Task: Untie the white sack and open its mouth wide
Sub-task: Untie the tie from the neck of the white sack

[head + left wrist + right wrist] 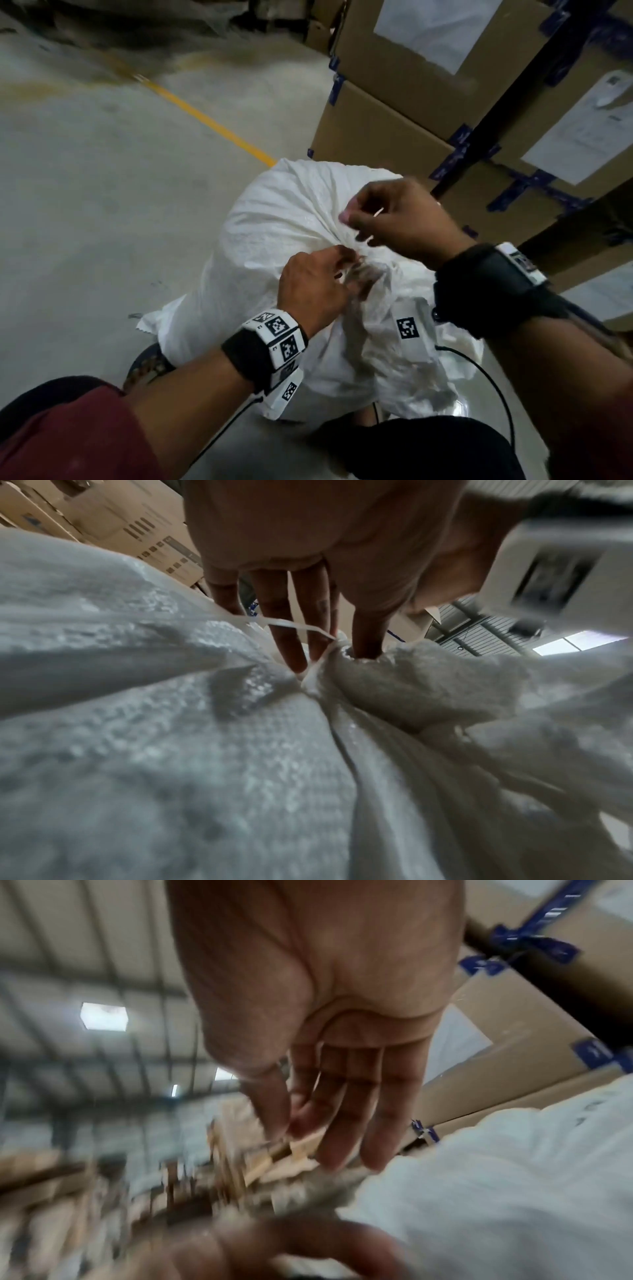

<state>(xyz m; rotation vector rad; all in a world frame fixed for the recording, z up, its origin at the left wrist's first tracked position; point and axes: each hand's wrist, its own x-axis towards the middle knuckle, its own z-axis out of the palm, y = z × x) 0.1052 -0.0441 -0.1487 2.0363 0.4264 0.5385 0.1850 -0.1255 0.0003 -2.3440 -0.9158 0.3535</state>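
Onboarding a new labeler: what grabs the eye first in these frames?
The bulging white sack on the concrete floor at centre, its neck bunched tight. Both hands meet at that neck: the left hand works at the thin white tie, while the right hand hovers just above with thumb and forefinger pinched. Behind, on the right, stand stacked cardboard boxes, and a yellow line crosses the floor.

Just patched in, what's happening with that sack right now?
A person is working on the tie of a white sack standing on the floor beside stacked cardboard boxes. The left hand has its fingers at the gathered neck, right at the thin white string knotted there. The right hand is raised just above, thumb and forefinger pinched as if pulling a string end, though blur hides it. The neck is bunched shut; the mouth is not open yet.
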